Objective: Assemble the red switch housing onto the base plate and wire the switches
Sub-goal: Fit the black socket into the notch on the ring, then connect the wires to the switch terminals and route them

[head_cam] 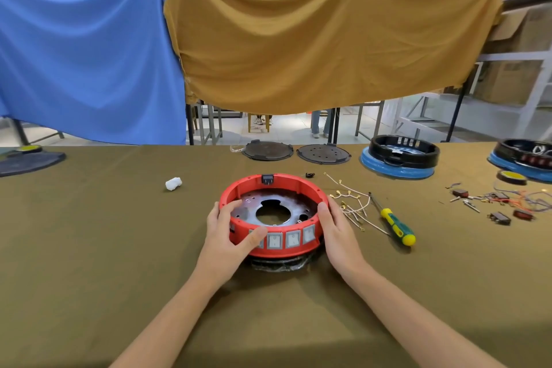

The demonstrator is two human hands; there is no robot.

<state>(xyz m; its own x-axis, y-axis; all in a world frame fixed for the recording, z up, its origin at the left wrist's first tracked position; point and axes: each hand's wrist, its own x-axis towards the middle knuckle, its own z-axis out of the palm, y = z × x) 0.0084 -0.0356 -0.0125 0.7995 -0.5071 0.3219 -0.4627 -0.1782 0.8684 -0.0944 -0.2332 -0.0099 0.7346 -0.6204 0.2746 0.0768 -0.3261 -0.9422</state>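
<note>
Both forearms come in from the near edge of the worktop (89, 233). Left hand (230, 233) grips the red switch housing (283, 248) at its left side: fingers curled over the rim, thumb pressed across the front wall. Right hand (337, 227) lies against the housing's right side, fingers fairly straight along the outer wall, no curl seen. Housing sits mid-worktop over the dark metal base plate (280, 203), with something black showing under its near edge. Front wall has four grey rocker switches (292, 239), one partly behind the thumb; one black part (267, 179) on the far rim. Right of the housing: a bunch of white wires (352, 203) with gold terminals, count unclear, then one green-yellow screwdriver (394, 222). Two dark round plates (267, 150) at the far edge. Two black-and-blue units (400, 158) toward the far right corner. One white lump (173, 183) on the left.
</note>
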